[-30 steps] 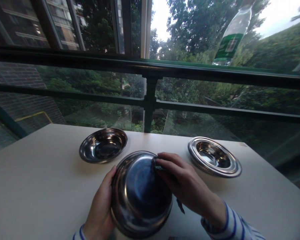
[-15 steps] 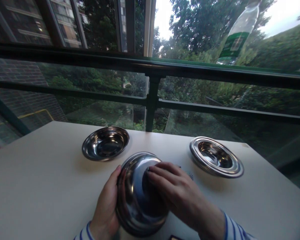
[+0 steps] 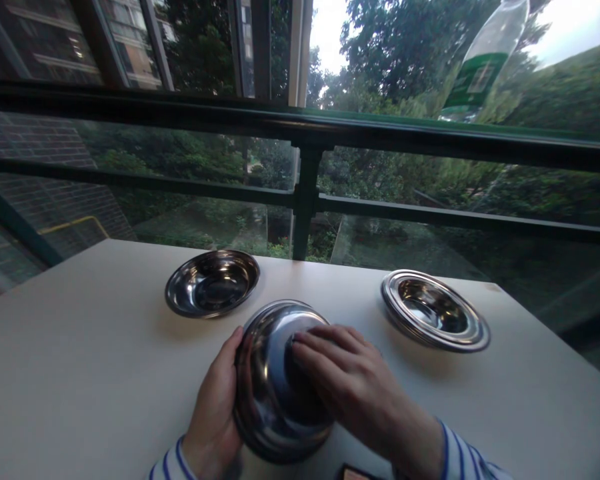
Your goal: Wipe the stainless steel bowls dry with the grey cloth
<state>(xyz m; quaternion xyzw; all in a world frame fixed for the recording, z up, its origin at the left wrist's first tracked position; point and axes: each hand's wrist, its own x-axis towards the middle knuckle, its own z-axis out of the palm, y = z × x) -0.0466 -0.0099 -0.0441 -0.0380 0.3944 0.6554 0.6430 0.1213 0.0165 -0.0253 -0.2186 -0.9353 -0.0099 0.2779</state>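
A shiny stainless-steel bowl (image 3: 267, 407) is tilted with its rounded underside up, close to the front of the table. My left hand (image 3: 214, 407) grips its left rim, thumb along the edge. On the flat base lies my right hand (image 3: 353, 380), its fingers bent and pressed together; whether something is under them is hidden. Behind, to the left, another steel bowl (image 3: 213, 285) sits open side up. Toward the right there is a stack of steel bowls (image 3: 435, 310), rims nested.
The bowls stand on a white table (image 3: 105, 347). A dark-edged flat object (image 3: 357, 475) shows at the bottom edge. Beyond the table runs a dark green railing (image 3: 205, 123) with glass panels. A clear plastic bottle with a green label (image 3: 475, 80) rests on the rail.
Both hands keep their places on the bowl, with only a slight shift of the right hand. A small patterned bit beside the right hand earlier no longer shows. The view has tilted slightly.
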